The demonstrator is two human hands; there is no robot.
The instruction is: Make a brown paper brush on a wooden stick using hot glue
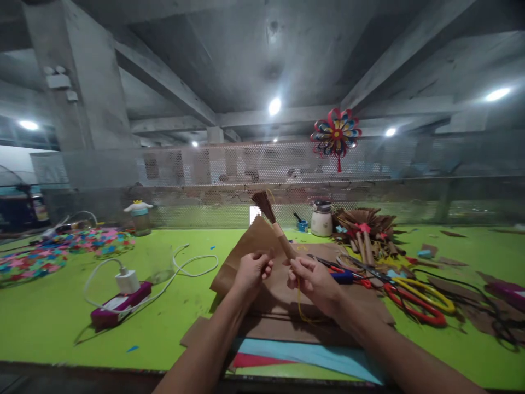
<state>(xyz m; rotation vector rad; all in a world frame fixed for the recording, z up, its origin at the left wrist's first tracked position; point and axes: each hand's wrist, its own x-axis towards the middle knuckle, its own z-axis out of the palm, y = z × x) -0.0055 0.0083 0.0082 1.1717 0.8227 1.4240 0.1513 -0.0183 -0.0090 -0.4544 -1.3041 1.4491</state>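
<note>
- Right hand (pixel 315 279): grasping the brown paper bundle (pixel 281 234), tilted upward above it.
- Left hand (pixel 251 271): curled, nearby; whether gripping anything cannot be told.
- Yellow thread (pixel 299 303), below right hand: best kept taut.

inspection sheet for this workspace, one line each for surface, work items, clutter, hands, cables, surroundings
Surface: green tabletop, with loose paper scraps at the right.
Work items: fringed brown paper brush, tilted; yellow thread hanging below the right hand; brown paper sheet behind the left.
Clutter: red-handled scissors, yellow-handled scissors and a pile of similar brushes, all on the right.
Hands: right hand grips the brush's handle; left hand has curled fingers, contents unclear.
Cables: white cable looped near a purple power strip; black cable at right.
Surroundings: perforated screen behind, flower-shaped ornament, lit ceiling lights.
</note>
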